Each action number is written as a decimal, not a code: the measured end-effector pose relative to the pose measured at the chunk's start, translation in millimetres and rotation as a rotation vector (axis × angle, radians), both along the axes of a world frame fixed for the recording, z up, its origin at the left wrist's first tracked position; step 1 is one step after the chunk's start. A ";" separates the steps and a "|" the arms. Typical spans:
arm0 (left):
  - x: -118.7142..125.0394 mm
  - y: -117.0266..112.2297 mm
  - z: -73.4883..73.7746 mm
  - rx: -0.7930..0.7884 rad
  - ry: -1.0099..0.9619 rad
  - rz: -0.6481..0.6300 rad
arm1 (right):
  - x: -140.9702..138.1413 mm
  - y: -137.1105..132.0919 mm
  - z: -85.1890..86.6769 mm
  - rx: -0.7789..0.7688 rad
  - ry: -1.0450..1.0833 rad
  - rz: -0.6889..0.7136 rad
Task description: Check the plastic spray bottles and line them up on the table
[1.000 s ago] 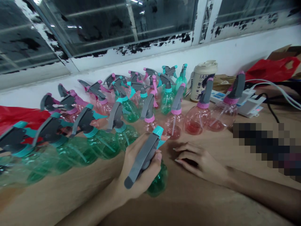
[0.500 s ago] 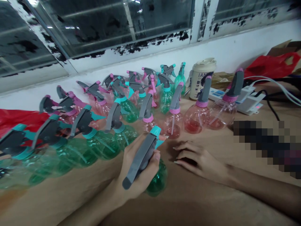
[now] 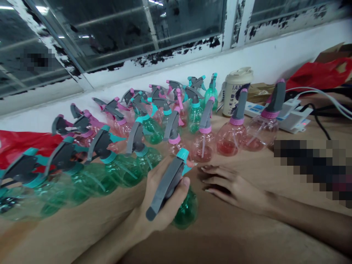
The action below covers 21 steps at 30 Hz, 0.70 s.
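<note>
Bare slim L forearm (image 3: 115, 231) & R forearm (image 3: 305, 222), R fingers (image 3: 222, 182) slender w/ longish nails (image 3: 208, 190).

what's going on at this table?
Someone's left hand is gripping a green spray bottle by its grey-and-teal sprayer. The right hand is loosely curled over the table, to the right of that bottle, with nothing visible in it. More green bottles stand to the left, with pink bottles behind the hands.

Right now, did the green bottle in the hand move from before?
No, the green bottle in the left hand shows no clear shift either way against the cup.
</note>
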State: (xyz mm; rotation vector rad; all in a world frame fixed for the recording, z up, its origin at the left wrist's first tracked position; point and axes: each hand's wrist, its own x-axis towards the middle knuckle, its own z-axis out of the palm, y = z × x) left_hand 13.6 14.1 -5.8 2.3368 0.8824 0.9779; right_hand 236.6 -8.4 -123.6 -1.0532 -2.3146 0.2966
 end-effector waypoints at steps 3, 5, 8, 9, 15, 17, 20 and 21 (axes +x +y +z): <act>-1.4 0.2 -1.9 -0.001 0.019 0.032 | -0.2 0.3 1.9 0.008 -0.022 0.000; -1.7 -0.3 -1.8 -0.022 0.021 0.022 | -0.3 0.4 2.9 0.023 -0.032 0.001; -1.5 -1.5 1.1 -0.048 0.022 -0.002 | -0.5 0.4 3.9 0.041 -0.027 0.007; -1.3 -1.9 2.5 -0.049 0.031 -0.006 | -0.6 0.3 4.2 0.042 -0.024 0.008; -0.3 -2.6 5.5 0.001 0.005 -0.007 | -1.1 0.4 5.4 0.029 -0.060 -0.002; 0.4 -2.6 3.7 0.007 0.001 0.015 | -0.9 0.9 5.4 0.036 -0.079 0.003; 1.8 -2.3 0.1 0.022 -0.024 0.021 | -0.3 1.6 5.1 0.048 -0.100 0.014; 2.1 -2.0 -1.1 0.031 -0.037 0.018 | 0.0 1.7 5.0 0.050 -0.106 0.014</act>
